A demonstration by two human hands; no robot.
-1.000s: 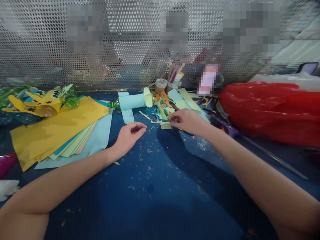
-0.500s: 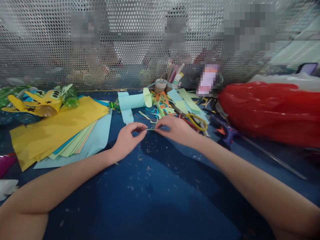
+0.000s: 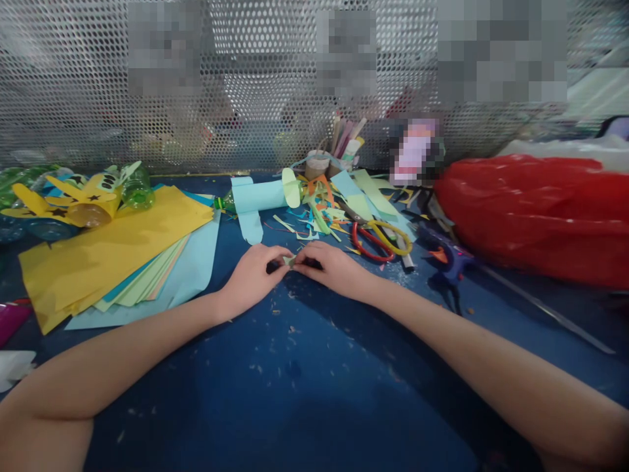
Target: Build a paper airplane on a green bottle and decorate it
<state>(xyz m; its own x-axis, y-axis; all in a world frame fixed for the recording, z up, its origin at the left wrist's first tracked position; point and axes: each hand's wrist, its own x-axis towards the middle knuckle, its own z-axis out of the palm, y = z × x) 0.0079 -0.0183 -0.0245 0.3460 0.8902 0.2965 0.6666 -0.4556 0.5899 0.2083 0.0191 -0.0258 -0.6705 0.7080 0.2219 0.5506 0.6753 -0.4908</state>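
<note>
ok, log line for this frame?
left hand: pinches paper scrap | right hand: pinches its other end | scissors: on table, beyond right hand

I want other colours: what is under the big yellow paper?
Edges of pale green sheets and a light blue sheet stick out from under the yellow paper. The rest, and anything else beneath, is covered.

A silver perforated metal screen (image 3: 255, 78) spans the whole back; behind it sit dim blurred shapes, possibly people; a dark blue tabletop (image 3: 304, 393) fills the foreground under soft, even light.
</note>
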